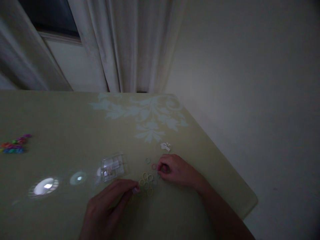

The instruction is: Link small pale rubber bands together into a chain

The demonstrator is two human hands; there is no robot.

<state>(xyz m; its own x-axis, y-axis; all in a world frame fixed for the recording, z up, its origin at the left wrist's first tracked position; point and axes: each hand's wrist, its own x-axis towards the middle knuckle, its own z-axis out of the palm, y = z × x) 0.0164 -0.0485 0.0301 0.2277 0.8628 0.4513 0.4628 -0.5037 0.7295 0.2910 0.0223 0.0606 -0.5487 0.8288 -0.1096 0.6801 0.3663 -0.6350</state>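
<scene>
Several small thin rings [150, 177], like rubber bands in pale yellow, greenish and white, lie in a loose group on the table between my hands. My left hand [110, 205] is closed in a pinch at the group's left side. A tiny pale pinkish bit [135, 190] shows at its fingertips, too small to name. My right hand [175, 170] is closed, thumb and fingertips together at the group's upper right; what they hold, if anything, is hidden. A reddish ring [154, 166] lies just left of those fingertips, with a pale ring [147, 160] above it.
A clear plastic compartment box [112, 166] stands beyond my left hand. Small white pieces [165, 146] lie beyond my right hand. A pile of bright coloured bits [15, 145] is at far left. The table's [212, 150] right edge slants past my right arm; curtains [135, 46] hang behind.
</scene>
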